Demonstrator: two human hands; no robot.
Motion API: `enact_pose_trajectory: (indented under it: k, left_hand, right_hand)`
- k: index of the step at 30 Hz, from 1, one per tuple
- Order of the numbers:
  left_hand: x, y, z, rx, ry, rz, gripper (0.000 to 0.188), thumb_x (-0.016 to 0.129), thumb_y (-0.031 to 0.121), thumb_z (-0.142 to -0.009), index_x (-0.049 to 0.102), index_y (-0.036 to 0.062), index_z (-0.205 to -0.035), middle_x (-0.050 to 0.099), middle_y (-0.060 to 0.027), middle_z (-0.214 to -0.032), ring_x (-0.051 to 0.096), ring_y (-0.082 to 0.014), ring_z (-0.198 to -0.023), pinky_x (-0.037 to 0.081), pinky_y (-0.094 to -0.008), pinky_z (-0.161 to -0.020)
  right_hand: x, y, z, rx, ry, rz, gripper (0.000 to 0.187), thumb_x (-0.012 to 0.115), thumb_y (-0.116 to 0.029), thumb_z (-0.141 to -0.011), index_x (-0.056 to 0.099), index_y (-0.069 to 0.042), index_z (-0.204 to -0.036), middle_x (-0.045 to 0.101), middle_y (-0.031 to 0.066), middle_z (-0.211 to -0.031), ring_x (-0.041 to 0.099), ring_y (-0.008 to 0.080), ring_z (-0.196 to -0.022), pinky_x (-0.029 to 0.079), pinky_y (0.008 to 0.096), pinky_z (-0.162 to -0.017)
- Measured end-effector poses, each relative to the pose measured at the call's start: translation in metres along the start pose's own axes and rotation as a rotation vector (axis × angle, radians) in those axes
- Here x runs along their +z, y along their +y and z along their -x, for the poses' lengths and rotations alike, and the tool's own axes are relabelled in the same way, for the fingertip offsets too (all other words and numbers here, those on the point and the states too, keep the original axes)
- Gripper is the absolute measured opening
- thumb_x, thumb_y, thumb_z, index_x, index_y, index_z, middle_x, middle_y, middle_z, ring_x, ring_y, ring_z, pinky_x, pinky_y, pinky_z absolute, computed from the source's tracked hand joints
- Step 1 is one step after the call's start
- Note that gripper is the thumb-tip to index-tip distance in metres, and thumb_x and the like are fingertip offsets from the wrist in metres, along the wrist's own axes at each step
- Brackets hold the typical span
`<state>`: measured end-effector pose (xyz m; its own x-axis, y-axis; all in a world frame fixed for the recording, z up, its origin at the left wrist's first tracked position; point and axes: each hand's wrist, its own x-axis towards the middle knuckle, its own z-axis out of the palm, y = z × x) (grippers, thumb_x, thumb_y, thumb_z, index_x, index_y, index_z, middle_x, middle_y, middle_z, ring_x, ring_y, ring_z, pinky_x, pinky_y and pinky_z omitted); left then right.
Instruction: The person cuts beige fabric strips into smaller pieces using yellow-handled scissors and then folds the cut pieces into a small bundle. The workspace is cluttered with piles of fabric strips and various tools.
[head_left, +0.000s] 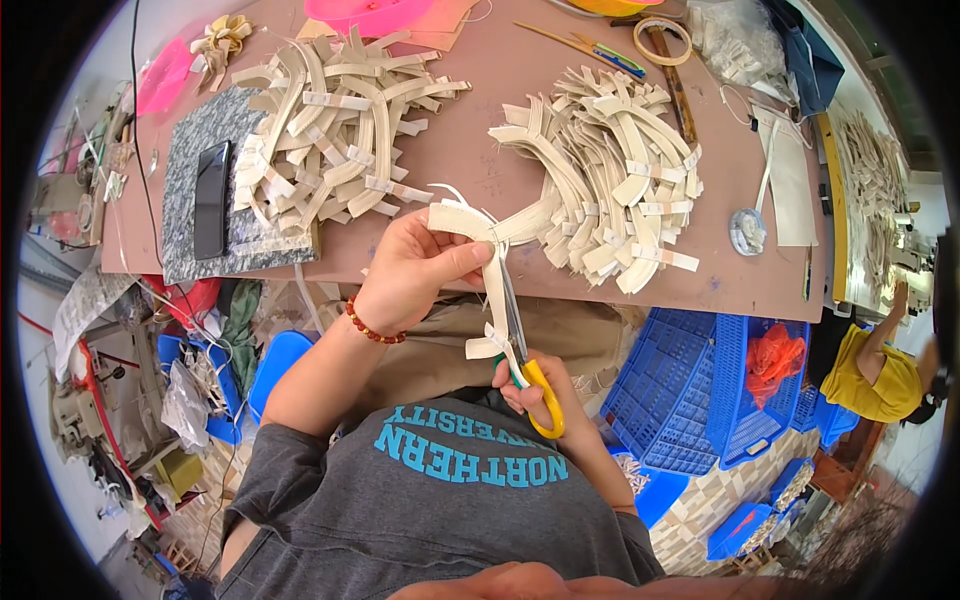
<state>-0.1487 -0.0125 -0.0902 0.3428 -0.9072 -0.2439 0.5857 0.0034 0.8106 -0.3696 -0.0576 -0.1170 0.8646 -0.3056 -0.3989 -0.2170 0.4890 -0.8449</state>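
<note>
My left hand [405, 275] pinches a cream fabric strip [460, 219] between thumb and fingers, just above the table's near edge. One narrow end of the strip hangs down and carries a small pale tab [486, 345]. My right hand [552, 378] is closed around the yellow-and-green handles of a pair of scissors [543, 400]. Their blades point up along the hanging strip to my left fingertips; whether they touch the fabric I cannot tell. Behind my hands lie two heaps of similar strips, a left heap [325, 130] and a right heap [620, 185].
A dark phone [212, 200] rests on a speckled stone slab [183, 245] at the left. Tape [662, 41] and a clear bag [735, 40] sit at the far right of the brown table [455, 120]. Blue crates [665, 390] stand below, right. Another person [875, 375] is at far right.
</note>
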Motion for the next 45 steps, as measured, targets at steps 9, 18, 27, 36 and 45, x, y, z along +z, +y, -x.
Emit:
enact_pose_trajectory:
  k: [9,18,27,36,45]
  left_hand:
    - [0.009,-0.002,0.006,0.03,0.061,-0.015,0.016,0.065,0.0,-0.081,0.059,0.0007,-0.095,0.064,-0.0066,-0.089,0.063,-0.0123,-0.079,0.055,-0.0245,-0.066]
    - [0.004,-0.003,0.006,-0.003,0.022,-0.01,0.017,0.066,-0.001,-0.08,0.057,0.0006,-0.094,0.064,-0.0066,-0.089,0.063,-0.0128,-0.079,0.055,-0.0249,-0.067]
    - [0.005,0.001,0.004,-0.02,-0.033,0.033,0.017,0.065,-0.001,-0.08,0.058,0.0,-0.095,0.063,-0.0074,-0.089,0.062,-0.0129,-0.078,0.054,-0.0246,-0.064]
    - [0.006,0.0,0.003,-0.023,-0.025,0.037,0.017,0.065,-0.002,-0.08,0.058,-0.0002,-0.096,0.064,-0.007,-0.089,0.062,-0.0129,-0.077,0.054,-0.0243,-0.065]
    - [0.001,0.006,0.001,-0.086,-0.082,-0.055,0.018,0.064,-0.002,-0.08,0.058,-0.0014,-0.097,0.063,-0.0069,-0.086,0.063,-0.0127,-0.076,0.055,-0.0247,-0.064]
  right_hand:
    - [-0.003,-0.004,0.001,-0.047,-0.008,0.012,0.07,0.057,-0.07,-0.071,0.053,-0.002,-0.085,0.044,-0.0036,-0.068,0.042,0.0051,-0.062,0.034,0.0198,-0.056]
    - [-0.002,-0.002,0.003,-0.027,-0.063,-0.083,0.067,0.058,-0.068,-0.072,0.054,-0.003,-0.085,0.045,-0.0048,-0.067,0.041,0.0036,-0.059,0.033,0.0188,-0.053]
    - [-0.001,-0.008,0.003,-0.02,-0.115,-0.186,0.073,0.057,-0.072,-0.07,0.052,-0.001,-0.085,0.045,-0.0023,-0.066,0.041,0.0038,-0.055,0.033,0.0184,-0.049]
    - [-0.004,-0.007,0.005,0.027,-0.112,-0.157,0.073,0.057,-0.073,-0.068,0.052,-0.002,-0.084,0.045,-0.0027,-0.066,0.042,0.0038,-0.058,0.033,0.0185,-0.051]
    - [-0.003,-0.01,0.007,0.05,0.002,-0.034,0.073,0.06,-0.072,-0.066,0.053,-0.001,-0.081,0.048,-0.0023,-0.065,0.042,0.0045,-0.055,0.034,0.0194,-0.05]
